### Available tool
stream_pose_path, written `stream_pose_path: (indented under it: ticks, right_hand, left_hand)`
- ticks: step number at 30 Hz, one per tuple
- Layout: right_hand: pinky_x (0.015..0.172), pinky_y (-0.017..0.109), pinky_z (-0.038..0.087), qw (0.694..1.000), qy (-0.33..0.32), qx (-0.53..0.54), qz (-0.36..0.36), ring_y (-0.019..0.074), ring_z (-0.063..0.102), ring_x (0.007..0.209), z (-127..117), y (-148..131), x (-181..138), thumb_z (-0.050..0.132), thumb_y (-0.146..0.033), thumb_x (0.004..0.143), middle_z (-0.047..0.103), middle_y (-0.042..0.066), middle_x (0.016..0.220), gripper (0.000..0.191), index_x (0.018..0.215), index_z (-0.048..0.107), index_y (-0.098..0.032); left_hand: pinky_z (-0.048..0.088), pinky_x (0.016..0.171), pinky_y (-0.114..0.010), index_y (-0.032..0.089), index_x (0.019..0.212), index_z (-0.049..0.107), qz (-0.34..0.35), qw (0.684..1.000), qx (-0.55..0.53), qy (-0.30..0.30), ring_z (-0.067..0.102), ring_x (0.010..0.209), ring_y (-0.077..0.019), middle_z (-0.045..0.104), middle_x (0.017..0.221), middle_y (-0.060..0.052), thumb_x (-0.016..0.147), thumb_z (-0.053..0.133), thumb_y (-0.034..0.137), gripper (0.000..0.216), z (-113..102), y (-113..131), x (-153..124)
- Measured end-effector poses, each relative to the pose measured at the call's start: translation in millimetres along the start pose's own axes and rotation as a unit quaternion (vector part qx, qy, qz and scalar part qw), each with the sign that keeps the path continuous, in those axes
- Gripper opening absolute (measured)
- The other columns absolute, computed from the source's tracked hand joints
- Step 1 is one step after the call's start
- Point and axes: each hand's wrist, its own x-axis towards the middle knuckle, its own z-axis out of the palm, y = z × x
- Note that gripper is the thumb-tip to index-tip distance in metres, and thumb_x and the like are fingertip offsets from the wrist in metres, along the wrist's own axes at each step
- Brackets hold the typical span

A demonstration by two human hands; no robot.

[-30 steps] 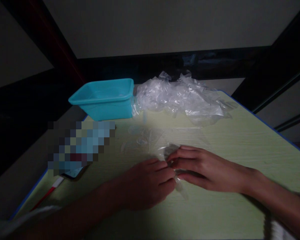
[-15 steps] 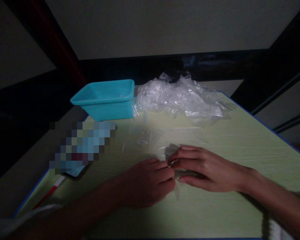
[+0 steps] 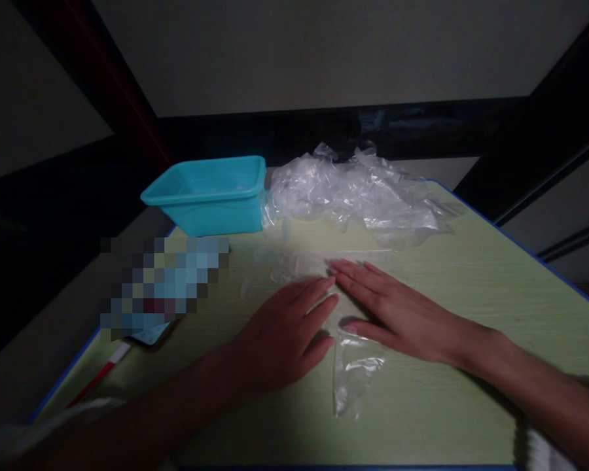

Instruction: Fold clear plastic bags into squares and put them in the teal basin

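Plastic film piece: a clear, roughly triangular piece (image 3: 358,373) lies on the table (image 3: 471,412) between the hands and the near edge; whether it joins the film beyond is unclear.
Handling: judged from its slackness, light fingertip pressure, pressing creases outward from the straight side, would keep it from wrinkling or sliding.
Point and long axis: the narrow tip faces the near edge; the long axis follows the straight left side, almost square to that edge, the wide end by the right thumb.
Left hand (image 3: 294,333): fingers parted and loosely bent, gripping nothing visible.
Right hand (image 3: 392,307): spread low, thumb apart, at the film's wide end, gripping nothing visible.
Flat film (image 3: 304,265): beyond the fingertips, its straight border roughly parallel to the far edge.
Crumpled plastic pile (image 3: 353,190): along the far edge.
Turquoise tub (image 3: 216,216): far left corner.
Phone (image 3: 152,332): by the left edge, partly pixelated.
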Motion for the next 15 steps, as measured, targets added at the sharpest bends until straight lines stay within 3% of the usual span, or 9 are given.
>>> stream_pose_path:
  ticks: [3, 7, 15]
  right_hand:
    - [0.109, 0.055, 0.022, 0.999, -0.037, -0.005, 0.015, 0.0310, 0.020, 0.137, 2.3, 1.7, -0.9, 0.033, -0.055, 0.092, 0.022, 0.024, 0.147, 0.075, 0.142, 0.024, 0.001]
    - [0.108, 0.057, 0.020, 0.998, -0.051, -0.006, 0.025, 0.0319, 0.016, 0.137, 2.3, 2.3, -2.0, 0.029, -0.059, 0.091, 0.019, 0.023, 0.148, 0.078, 0.142, 0.022, 0.000]
    - [0.107, 0.057, 0.023, 1.000, -0.011, -0.007, -0.012, 0.0308, 0.021, 0.137, -1.3, 1.7, -1.2, 0.041, -0.052, 0.091, 0.025, 0.022, 0.148, 0.070, 0.142, 0.028, -0.007]
  left_hand:
    - [0.034, 0.104, -0.052, 0.003, 0.129, 0.043, -0.051, 0.996, -0.017, -0.068, 0.032, 0.133, -0.0332, 0.036, 0.141, -0.024, 0.088, 0.050, 0.027, 0.048, 3.2, -3.9, -0.2]
    - [0.027, 0.106, -0.057, 0.007, 0.136, 0.036, -0.098, 0.985, -0.031, -0.137, 0.021, 0.137, -0.0357, 0.026, 0.148, -0.022, 0.089, 0.049, 0.032, 0.055, 4.1, -5.5, 0.2]
    - [0.024, 0.104, -0.062, 0.008, 0.136, 0.036, -0.107, 0.983, -0.027, -0.146, 0.018, 0.137, -0.0381, 0.027, 0.148, -0.022, 0.089, 0.049, 0.035, 0.056, 2.5, -4.9, 0.9]
